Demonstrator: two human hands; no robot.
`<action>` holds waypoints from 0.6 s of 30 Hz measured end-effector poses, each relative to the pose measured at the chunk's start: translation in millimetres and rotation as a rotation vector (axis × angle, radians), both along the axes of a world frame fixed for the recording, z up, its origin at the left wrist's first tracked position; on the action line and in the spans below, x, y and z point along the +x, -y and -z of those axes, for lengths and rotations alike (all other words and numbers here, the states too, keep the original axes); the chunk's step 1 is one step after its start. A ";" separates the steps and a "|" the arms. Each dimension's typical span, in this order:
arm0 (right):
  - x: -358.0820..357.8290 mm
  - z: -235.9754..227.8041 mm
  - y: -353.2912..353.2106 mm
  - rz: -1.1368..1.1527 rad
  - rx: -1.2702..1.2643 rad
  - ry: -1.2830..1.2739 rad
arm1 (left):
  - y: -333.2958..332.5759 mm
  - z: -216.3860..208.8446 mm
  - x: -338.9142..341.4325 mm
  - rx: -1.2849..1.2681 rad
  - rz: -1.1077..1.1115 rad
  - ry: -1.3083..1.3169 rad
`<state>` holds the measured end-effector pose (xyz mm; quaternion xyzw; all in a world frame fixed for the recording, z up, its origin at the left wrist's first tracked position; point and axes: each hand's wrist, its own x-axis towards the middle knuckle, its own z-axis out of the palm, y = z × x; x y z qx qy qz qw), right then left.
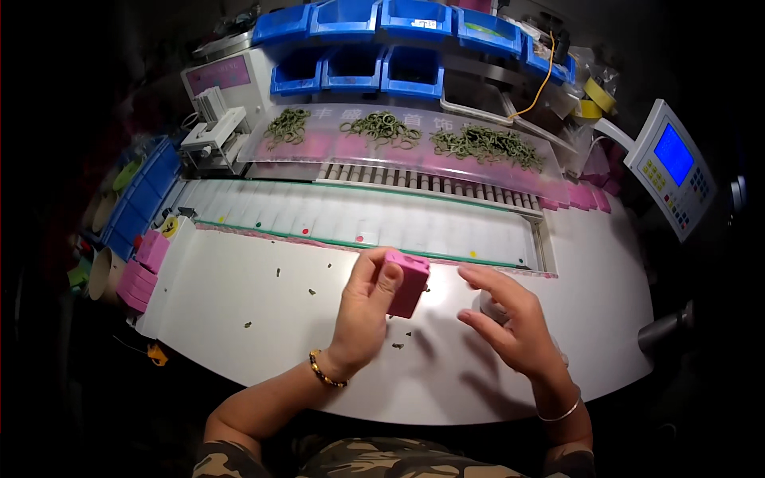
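Note:
My left hand holds a pink rectangular block above the white table, thumb on its near face and fingers behind it. The block stands upright and has a small notch in its top edge. To its right, my right hand is open, thumb and fingers apart, touching nothing that I can see. Partly hidden behind those fingers is a pale round object, whose kind I cannot make out. Small dark green bits lie scattered on the table below and left of the block.
Beyond my hands runs a white slatted conveyor with coloured dots. A clear sheet bears heaps of green rings. Pink blocks stack at left; blue bins line the back. A control panel stands right.

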<state>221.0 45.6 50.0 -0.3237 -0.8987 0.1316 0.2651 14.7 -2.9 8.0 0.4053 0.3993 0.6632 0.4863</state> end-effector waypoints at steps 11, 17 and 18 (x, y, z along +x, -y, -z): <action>-41.0 7.4 3.6 -0.193 -0.082 -0.572 | 19.0 7.4 -0.3 0.161 0.151 -0.046; -43.7 -4.7 12.4 -0.145 0.229 -0.408 | 18.0 3.6 -1.2 0.176 0.168 -0.028; -43.9 -4.3 12.5 -0.147 0.229 -0.407 | 18.7 2.6 -1.0 0.156 0.178 -0.016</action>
